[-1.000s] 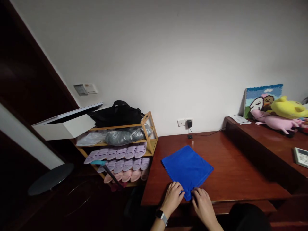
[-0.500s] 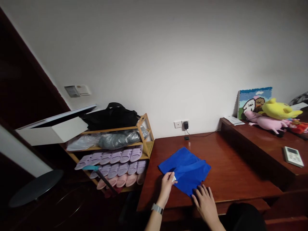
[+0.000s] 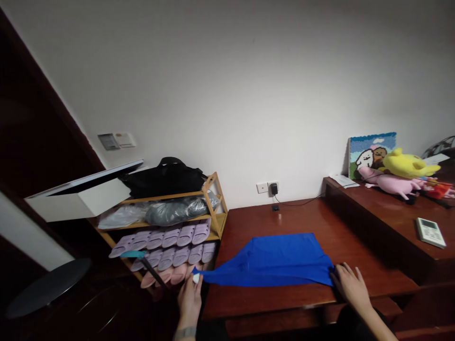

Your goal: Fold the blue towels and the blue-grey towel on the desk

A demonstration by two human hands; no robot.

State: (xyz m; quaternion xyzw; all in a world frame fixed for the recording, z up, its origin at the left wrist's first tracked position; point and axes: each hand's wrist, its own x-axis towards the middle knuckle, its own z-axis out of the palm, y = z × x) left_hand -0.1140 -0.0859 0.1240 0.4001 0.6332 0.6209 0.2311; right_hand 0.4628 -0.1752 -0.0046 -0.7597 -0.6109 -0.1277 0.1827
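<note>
A brown table [image 3: 302, 215] carries a blue cloth [image 3: 284, 260] across its near side. My left fingers [image 3: 199, 282] pinch its left corner beyond the edge; my right fingers [image 3: 345, 273] meet its right end, grip unclear. Even tension should limit creases.

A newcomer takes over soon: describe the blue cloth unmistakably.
Against the white wall stands a reddish-brown desk. On it, stretched between the left hand and right hand, lies the blue cloth: bright, plain and far broader than the black charger.

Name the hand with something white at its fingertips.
The left hand, holding one end of the blue cloth; the right hand, at the other end, shows nothing white.
</note>
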